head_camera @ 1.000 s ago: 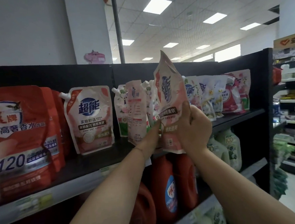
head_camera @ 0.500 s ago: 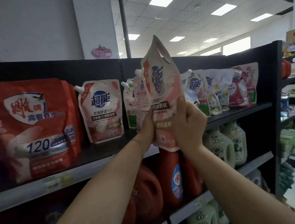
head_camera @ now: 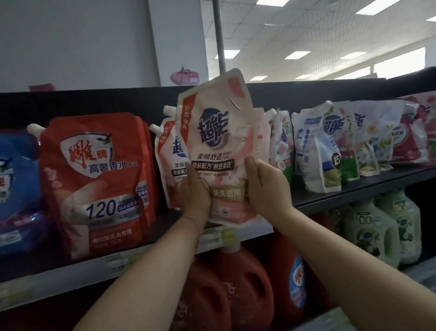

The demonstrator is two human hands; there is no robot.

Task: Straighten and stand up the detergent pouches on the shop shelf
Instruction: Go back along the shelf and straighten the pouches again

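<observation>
Item: one pink-and-white detergent pouch, blue logo and printed front facing the camera, white spout at its upper left corner, body tilted a little with the top leaning right. Position: held up in front of the top shelf, lower edge level with the shelf's front lip; whether it touches the shelf cannot be told. Left hand: back toward the camera, closed around the pouch's lower left edge. Right hand: closed around the lower right edge, thumb lying on the printed front. Behind the held pouch, partly covered by it: a second pink-and-white pouch, upright, spout at upper left. To the left on the same shelf: a large red pouch marked 120, upright, and beside that a blue pouch, blurred. To the right on the same shelf: a row of white floral pouches, crumpled and leaning against one another, ending in a red-and-pink one near the shelf's far end. Shelf front carries a strip of price labels. Shelf below: red jugs under the hands, pale green jugs to the right.
</observation>
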